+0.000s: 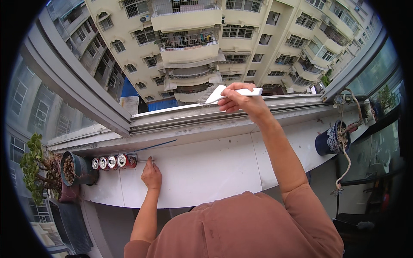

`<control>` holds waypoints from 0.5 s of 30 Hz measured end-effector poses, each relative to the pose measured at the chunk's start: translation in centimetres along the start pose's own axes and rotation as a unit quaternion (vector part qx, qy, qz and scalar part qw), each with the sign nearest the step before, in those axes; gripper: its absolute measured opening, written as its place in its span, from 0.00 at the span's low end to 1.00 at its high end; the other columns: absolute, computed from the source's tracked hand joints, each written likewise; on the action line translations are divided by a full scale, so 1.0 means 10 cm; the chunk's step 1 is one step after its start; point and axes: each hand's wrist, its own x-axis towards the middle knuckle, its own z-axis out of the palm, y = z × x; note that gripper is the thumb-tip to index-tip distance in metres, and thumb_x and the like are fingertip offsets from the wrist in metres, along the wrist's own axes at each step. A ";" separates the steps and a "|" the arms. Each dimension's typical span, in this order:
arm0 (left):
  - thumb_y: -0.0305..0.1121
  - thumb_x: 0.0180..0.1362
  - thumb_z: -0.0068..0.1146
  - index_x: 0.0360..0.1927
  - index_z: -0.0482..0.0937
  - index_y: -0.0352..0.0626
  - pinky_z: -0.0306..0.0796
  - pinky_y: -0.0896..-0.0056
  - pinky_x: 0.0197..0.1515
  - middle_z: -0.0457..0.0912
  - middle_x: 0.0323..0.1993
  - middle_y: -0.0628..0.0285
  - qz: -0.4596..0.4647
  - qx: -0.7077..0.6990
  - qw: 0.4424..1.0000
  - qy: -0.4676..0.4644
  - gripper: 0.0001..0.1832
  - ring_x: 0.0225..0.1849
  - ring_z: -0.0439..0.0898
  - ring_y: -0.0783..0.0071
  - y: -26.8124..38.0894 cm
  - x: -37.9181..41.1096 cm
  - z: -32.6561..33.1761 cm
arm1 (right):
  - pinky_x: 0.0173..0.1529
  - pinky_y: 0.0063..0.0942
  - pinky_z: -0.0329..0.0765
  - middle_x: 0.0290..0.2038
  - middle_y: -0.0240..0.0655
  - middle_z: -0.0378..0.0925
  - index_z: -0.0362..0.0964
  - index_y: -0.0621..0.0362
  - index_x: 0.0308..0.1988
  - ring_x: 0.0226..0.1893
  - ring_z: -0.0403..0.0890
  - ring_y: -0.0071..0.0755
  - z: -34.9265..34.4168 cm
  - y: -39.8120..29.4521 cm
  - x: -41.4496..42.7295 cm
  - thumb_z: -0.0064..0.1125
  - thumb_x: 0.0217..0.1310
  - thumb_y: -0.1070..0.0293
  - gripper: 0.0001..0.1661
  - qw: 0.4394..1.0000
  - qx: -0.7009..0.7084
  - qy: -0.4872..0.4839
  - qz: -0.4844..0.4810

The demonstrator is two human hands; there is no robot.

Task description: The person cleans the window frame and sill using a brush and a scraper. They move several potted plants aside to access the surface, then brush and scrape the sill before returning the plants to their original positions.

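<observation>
My right hand (240, 100) is closed around the handle of a white plastic brush (216, 95). The brush is held over the outer side of the metal sliding-window track (174, 116), its bristles pointing left and outward. My left hand (151, 175) rests on the white tiled windowsill (206, 171), fingertips beside a thin metal rod (143, 161) that runs toward the cans. Whether the fingers grip the rod I cannot tell. Several red drink cans (122, 161) lie in a row left of that hand, their tops facing me. A thin blue stick (158, 145) lies behind it.
A green flowerpot (73, 167) and a leafy jade plant (35, 167) stand at the sill's left end. On the right is a dark blue pot (329, 142) with a trailing succulent. The window is open above the track, with an apartment building outside. A window frame post (106, 113) rises at left.
</observation>
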 end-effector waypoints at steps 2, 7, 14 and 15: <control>0.26 0.50 0.46 0.45 0.69 0.44 0.70 0.63 0.28 0.78 0.31 0.55 0.001 0.019 1.000 -0.004 0.16 0.29 0.77 0.59 0.00 0.00 0.01 | 0.29 0.20 0.77 0.25 0.39 0.78 0.72 0.61 0.30 0.24 0.80 0.27 -0.38 -0.08 -0.12 0.52 0.55 0.64 0.11 0.997 -0.041 0.059 -0.009; 0.25 0.50 0.46 0.48 0.68 0.43 0.70 0.63 0.27 0.78 0.34 0.55 -0.002 0.019 1.000 -0.011 0.19 0.29 0.77 0.57 -0.01 -0.02 -0.01 | 0.24 0.17 0.73 0.24 0.35 0.77 0.72 0.61 0.31 0.21 0.78 0.22 -1.37 0.17 -0.49 0.51 0.55 0.64 0.11 0.949 -0.174 0.262 -0.020; 0.26 0.52 0.45 0.49 0.66 0.43 0.70 0.62 0.30 0.77 0.39 0.54 0.006 0.029 0.999 -0.019 0.19 0.33 0.77 0.56 -0.04 -0.02 0.02 | 0.23 0.18 0.73 0.18 0.33 0.74 0.72 0.64 0.24 0.17 0.76 0.22 -0.85 0.50 -0.40 0.51 0.50 0.67 0.11 0.951 -0.137 0.269 -0.069; 0.26 0.52 0.44 0.49 0.66 0.42 0.70 0.62 0.31 0.77 0.39 0.54 0.012 0.028 0.999 -0.014 0.19 0.34 0.77 0.56 -0.06 -0.01 0.03 | 0.23 0.18 0.73 0.17 0.32 0.73 0.71 0.64 0.23 0.17 0.76 0.22 -0.65 0.44 -0.36 0.51 0.50 0.66 0.11 0.960 -0.141 0.234 -0.069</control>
